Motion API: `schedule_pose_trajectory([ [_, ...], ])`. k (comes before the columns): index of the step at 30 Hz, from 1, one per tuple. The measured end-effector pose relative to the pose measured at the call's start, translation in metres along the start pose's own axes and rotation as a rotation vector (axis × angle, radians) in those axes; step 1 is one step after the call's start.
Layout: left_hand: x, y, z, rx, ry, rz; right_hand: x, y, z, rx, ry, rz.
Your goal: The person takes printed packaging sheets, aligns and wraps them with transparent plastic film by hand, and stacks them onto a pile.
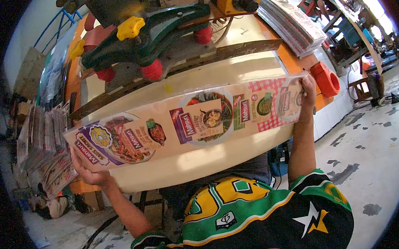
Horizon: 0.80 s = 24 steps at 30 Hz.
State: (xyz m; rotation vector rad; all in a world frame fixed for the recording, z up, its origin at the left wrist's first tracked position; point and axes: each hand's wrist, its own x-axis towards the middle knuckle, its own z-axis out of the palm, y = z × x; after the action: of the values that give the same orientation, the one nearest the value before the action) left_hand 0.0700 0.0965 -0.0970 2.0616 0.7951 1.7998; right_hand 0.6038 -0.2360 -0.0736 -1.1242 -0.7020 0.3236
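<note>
A long printed plastic sheet (161, 115) with food pictures and "Mahsuri" labels stretches across the cream work surface (201, 162). My left hand (89, 169) grips its left end, fingers partly behind the sheet. At the other end, my right hand (309, 89) is closed on the upper right corner. The sheet is held fairly taut and tilts up towards the right. Just beyond its far edge lies a long metal bar (245, 48), part of a machine with a dark green frame (169, 34).
Yellow knobs (130, 28) and red round parts (151, 69) sit on the machine. A red tape roll holder (325, 79) stands at right. Stacks of printed sheets lie at the back right (293, 20) and at left (46, 140). Another person (321, 3) is in the far background.
</note>
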Motion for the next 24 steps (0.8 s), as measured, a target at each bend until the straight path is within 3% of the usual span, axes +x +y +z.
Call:
schedule_pose_trajectory([
  [6,0.002,0.003,0.000,0.229,0.030,0.118,-0.001,-0.007,0.006,0.018,-0.159,0.047],
  [9,0.001,-0.001,-0.001,0.152,0.018,0.123,-0.001,-0.004,0.004,0.062,-0.190,0.088],
  [11,-0.001,0.003,0.001,0.082,0.073,-0.015,-0.003,-0.004,0.005,0.084,-0.204,0.096],
  [15,0.002,0.006,0.003,0.078,0.073,0.098,-0.006,-0.004,0.011,0.026,-0.210,0.048],
  [18,0.002,0.008,0.006,-0.134,0.181,-0.087,-0.007,-0.010,0.017,0.010,-0.275,0.117],
  [21,0.010,0.013,-0.006,0.249,0.022,0.104,-0.011,-0.027,0.043,-0.080,-0.241,0.203],
  [24,0.006,0.031,-0.018,0.432,-0.147,0.022,-0.007,-0.027,0.048,-0.245,-0.213,0.225],
])
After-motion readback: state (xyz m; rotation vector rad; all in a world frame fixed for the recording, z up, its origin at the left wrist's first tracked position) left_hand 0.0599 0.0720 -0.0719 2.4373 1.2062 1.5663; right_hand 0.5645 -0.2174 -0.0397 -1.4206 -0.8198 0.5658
